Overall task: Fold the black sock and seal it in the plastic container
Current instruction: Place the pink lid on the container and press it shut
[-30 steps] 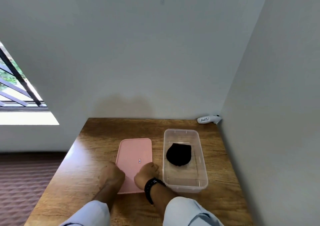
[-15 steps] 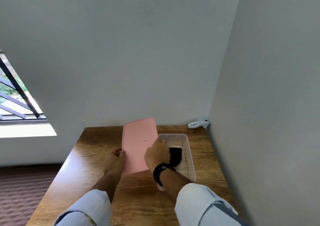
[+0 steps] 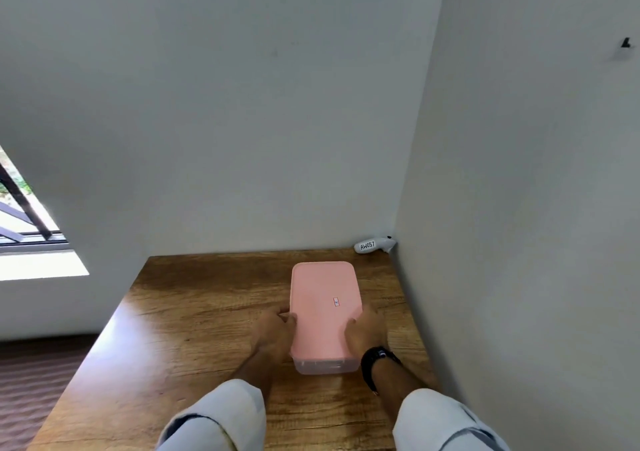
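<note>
The pink lid (image 3: 323, 307) lies flat on top of the clear plastic container (image 3: 325, 366), whose near wall shows below the lid's front edge. The black sock is hidden under the lid. My left hand (image 3: 273, 334) grips the lid's left edge near the front. My right hand (image 3: 367, 329), with a black watch on the wrist, grips the lid's right edge opposite it. The container stands on the wooden table (image 3: 194, 329), right of the middle.
A small white device labelled AW057 (image 3: 372, 245) lies in the far right corner of the table against the walls. A grey wall runs close along the table's right side. A window (image 3: 24, 222) is at the left, with floor below.
Both hands lifted the pink lid off the table, carried it to the right and set it down over the container. The sock is now covered.
</note>
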Tool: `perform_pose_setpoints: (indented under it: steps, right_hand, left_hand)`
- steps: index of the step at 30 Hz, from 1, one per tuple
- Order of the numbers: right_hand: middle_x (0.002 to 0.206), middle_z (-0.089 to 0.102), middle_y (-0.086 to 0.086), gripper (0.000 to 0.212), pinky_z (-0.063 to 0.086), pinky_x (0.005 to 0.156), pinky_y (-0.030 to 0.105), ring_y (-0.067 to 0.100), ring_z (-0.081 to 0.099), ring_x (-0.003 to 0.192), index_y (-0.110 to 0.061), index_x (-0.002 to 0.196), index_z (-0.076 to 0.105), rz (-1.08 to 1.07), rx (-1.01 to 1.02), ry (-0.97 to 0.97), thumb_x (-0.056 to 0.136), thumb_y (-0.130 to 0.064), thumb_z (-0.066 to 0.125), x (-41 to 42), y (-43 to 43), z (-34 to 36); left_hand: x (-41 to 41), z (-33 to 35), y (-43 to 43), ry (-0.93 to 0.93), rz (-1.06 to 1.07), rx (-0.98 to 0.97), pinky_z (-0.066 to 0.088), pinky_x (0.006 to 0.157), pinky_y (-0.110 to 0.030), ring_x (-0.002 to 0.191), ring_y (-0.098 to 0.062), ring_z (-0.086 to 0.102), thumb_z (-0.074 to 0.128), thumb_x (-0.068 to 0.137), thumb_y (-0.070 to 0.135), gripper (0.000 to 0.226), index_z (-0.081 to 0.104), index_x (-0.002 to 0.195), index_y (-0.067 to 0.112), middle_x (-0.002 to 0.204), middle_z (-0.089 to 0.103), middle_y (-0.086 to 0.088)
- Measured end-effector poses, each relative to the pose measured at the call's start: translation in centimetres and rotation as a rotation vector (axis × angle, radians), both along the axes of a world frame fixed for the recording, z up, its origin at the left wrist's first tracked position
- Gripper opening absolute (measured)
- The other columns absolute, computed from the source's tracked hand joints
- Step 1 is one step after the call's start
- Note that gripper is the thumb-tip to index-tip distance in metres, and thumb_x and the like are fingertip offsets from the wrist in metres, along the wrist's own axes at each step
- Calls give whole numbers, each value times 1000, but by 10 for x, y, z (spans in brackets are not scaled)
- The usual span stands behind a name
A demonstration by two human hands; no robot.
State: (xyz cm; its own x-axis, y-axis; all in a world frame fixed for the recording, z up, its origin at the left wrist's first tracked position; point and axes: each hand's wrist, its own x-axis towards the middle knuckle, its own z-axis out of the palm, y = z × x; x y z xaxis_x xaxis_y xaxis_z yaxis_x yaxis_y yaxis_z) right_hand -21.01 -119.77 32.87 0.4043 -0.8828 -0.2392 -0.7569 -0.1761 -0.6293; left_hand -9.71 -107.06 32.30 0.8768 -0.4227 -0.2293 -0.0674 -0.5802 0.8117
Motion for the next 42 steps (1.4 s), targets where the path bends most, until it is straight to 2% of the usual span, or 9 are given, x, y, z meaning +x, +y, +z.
perform_pose_setpoints:
  steps: [5,10,13,17,21,24,28,38,42]
  right_hand:
    - [133,63,9,30,53,102,44,29,61,121,-14,131,57,3,13,-39,106,-20,40,-6,-9,-9]
    - [130,66,9,33,52,100,43,31,63,116,-16,129,56,30,21,-17,106,-21,33,3,-20,-10]
    - [129,66,10,38,50,100,43,32,63,116,-16,129,57,42,6,9,108,-34,30,9,-24,-18]
    - [110,69,7,39,51,88,38,27,62,96,-18,122,62,12,31,15,102,-38,35,16,-36,-25]
    - [130,65,13,41,48,101,43,36,61,118,-12,130,59,7,6,-78,105,-33,34,39,-54,-21]
    - [130,65,18,46,46,101,42,38,61,118,-9,124,63,-20,-49,-107,108,-33,27,46,-60,-26]
    - [128,65,18,46,45,95,40,37,62,116,-8,121,62,9,-21,-95,109,-33,26,47,-65,-34]
    - [146,55,22,56,37,112,42,39,52,134,-4,140,56,-25,165,-102,110,-35,20,44,-63,-18]
    - [134,63,24,53,44,104,43,41,59,124,-2,128,62,-80,-85,-102,108,-37,27,33,-42,-2]
  left_hand:
    - [3,-1,-3,-17,-9,68,62,90,-39,112,-26,69,53,105,26,37,62,140,18,133,70,-7]
    - [6,-2,-8,-163,-180,160,53,106,-47,126,-30,61,43,103,18,60,31,160,30,145,59,-10]
    - [7,-4,-13,-235,-163,176,53,105,-42,127,-27,59,43,104,25,53,38,157,28,148,56,-8]
    - [10,-13,-16,-345,-102,128,58,92,-40,113,-20,66,38,107,38,40,53,143,25,136,66,-1]
    - [17,-24,-18,-308,-67,87,61,84,-42,95,-19,67,40,107,36,32,52,135,28,120,72,0]
    - [23,-28,-18,-265,-87,99,60,85,-44,91,-21,67,35,107,34,39,43,145,34,113,72,-2]
    - [26,-28,-21,-314,-194,221,55,87,-42,96,-23,65,27,108,35,55,19,162,39,122,69,-7]
    - [21,-8,-22,-311,-262,353,50,104,-49,120,-32,63,26,108,32,58,13,165,34,140,60,-12]
    - [10,17,-3,-448,-238,333,55,98,-45,122,-27,61,27,108,45,60,10,164,38,147,52,-7]
